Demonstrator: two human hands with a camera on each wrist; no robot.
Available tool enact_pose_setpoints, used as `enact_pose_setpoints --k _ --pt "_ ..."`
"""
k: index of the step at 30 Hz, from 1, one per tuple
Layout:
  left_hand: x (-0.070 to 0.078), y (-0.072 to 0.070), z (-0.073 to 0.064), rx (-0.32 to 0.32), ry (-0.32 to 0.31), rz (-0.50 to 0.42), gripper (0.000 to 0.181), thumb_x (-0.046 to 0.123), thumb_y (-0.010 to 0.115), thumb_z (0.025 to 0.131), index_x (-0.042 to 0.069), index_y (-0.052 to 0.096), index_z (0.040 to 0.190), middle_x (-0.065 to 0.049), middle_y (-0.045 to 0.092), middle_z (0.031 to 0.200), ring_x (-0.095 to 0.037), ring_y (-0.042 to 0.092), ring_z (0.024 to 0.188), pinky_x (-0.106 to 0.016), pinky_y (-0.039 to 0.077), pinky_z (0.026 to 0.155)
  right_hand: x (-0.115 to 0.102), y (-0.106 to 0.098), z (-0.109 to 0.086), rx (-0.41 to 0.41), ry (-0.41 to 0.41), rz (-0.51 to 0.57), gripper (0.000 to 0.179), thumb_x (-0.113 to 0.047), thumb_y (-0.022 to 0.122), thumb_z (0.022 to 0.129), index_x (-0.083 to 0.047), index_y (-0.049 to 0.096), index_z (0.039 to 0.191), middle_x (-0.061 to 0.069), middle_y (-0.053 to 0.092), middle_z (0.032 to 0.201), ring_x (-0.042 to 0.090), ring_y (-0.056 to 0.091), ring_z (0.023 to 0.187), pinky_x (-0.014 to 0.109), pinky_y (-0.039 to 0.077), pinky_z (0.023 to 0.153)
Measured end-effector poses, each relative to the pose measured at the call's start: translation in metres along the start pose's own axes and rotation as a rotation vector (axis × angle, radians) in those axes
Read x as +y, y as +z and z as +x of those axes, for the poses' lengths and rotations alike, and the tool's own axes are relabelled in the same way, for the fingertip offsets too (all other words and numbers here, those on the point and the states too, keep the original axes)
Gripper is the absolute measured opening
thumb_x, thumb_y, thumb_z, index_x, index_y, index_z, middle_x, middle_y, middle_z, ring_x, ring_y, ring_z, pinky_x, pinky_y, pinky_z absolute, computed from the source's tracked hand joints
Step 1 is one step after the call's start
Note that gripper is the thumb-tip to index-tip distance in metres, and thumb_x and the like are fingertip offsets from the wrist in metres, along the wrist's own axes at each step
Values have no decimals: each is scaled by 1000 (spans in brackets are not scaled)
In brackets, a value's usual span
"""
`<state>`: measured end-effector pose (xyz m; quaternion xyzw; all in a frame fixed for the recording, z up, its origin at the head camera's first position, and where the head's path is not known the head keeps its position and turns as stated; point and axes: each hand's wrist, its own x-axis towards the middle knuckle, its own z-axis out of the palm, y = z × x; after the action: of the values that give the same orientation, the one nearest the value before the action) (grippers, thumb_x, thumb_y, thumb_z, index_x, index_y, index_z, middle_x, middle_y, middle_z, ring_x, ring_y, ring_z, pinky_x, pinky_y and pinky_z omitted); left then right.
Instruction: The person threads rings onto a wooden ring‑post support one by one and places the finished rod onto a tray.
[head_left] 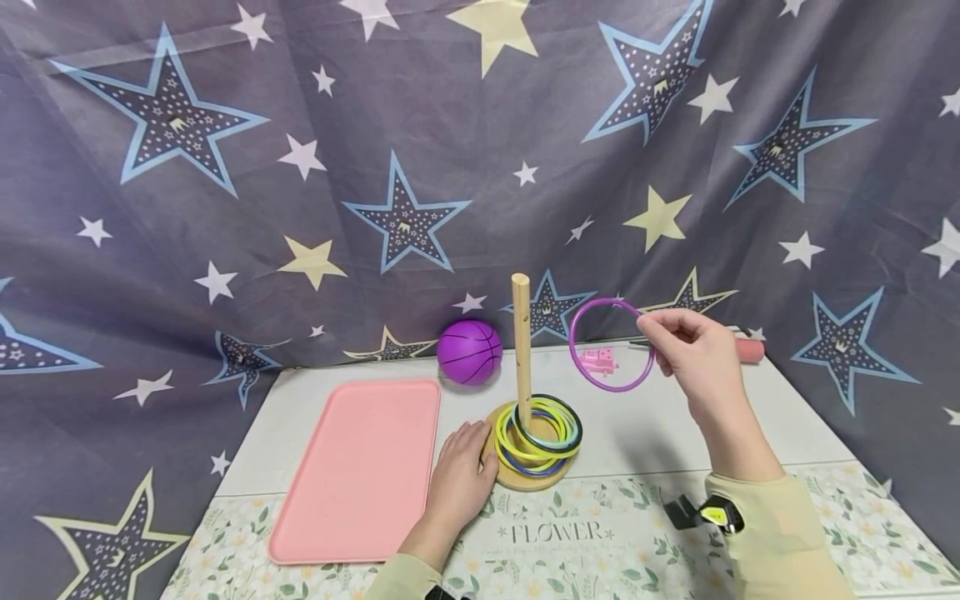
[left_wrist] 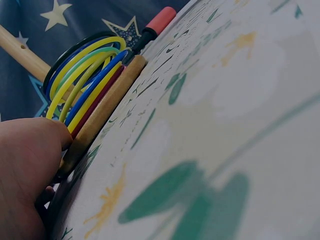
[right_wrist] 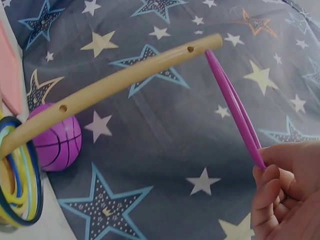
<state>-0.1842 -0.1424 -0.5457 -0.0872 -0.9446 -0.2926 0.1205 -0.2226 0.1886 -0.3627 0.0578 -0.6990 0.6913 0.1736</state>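
My right hand (head_left: pixel 693 354) pinches a thin purple ring (head_left: pixel 573 342) between thumb and fingers, raised above the table to the right of a wooden peg (head_left: pixel 522 342). In the right wrist view the ring (right_wrist: pixel 232 105) appears nearly edge-on, its far side close to the peg's top. Several yellow, blue, black and light-green rings (head_left: pixel 538 454) lie stacked around the foot of the peg on its round wooden base (head_left: pixel 517 482). My left hand (head_left: pixel 461 475) holds the left edge of that base, the thumb (left_wrist: pixel 57 131) at its rim beside the rings.
Left of the stand lies a pink tray (head_left: pixel 360 475). A purple ball (head_left: pixel 470 352) sits behind the stand near the star-patterned curtain (head_left: pixel 420 100). At the back right are a small pink object (head_left: pixel 598 362) and a red-handled thing (head_left: pixel 750 350), partly hidden behind my right hand.
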Motion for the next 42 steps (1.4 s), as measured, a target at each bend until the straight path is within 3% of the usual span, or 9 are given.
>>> enact_pose_setpoints --k 9,19,25,42 --pt "-2 0 -1 2 1 5 53 17 66 107 -3 59 155 -22 58 159 -43 46 155 -58 29 133 -22 16 0 -23 -48 -15 24 -18 85 100 4 79 108 0 64 72 11 53 60 21 46 49" --pt "-4 1 0 6 16 10 53 18 66 106 -3 60 154 -21 59 159 -43 46 154 -58 29 133 -38 35 4 -25 -75 89 19 -14 86 98 2 81 105 2 63 69 12 51 57 21 43 47" --pt "-5 2 0 7 25 17 53 18 66 107 -3 60 154 -22 59 159 -43 47 154 -58 29 133 -45 46 5 -8 -69 91 22 -18 87 98 1 81 108 2 62 71 14 51 59 21 44 48" --pt "-3 2 0 12 26 10 52 17 66 107 -4 60 154 -23 59 158 -44 47 154 -59 29 133 -45 75 15 2 -85 122 20 -21 87 98 -2 83 103 -2 62 69 9 49 56 19 41 47"
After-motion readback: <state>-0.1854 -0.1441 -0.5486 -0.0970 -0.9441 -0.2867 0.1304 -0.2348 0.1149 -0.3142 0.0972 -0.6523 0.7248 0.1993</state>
